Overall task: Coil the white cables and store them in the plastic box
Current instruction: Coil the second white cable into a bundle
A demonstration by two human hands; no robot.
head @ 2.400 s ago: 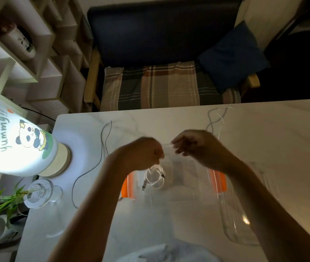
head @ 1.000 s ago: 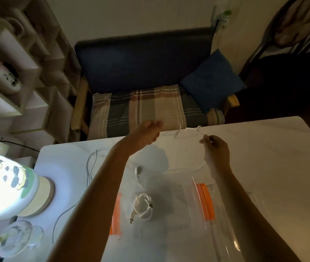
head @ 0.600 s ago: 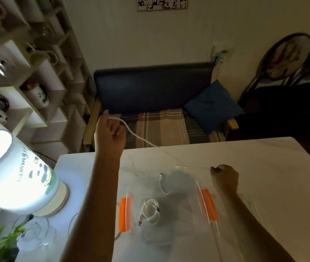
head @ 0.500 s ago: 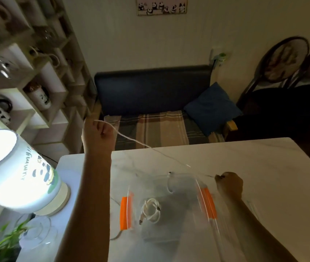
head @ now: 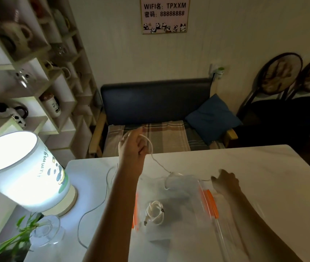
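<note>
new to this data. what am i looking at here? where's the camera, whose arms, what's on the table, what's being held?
There is no robot. A person works with two bare hands, and the single wide-angle camera sits on their head, looking forward and down.

The left hand is raised past the table's far edge, its fingers curled round a loose white cable that runs down toward the clear plastic box. The right hand is low beside the box's far right corner; blur hides whether it holds the cable's other end.

On the white table: the box with orange clips, one coiled cable already inside, a lit panda lamp, a thin cord and a glass vase.
</note>
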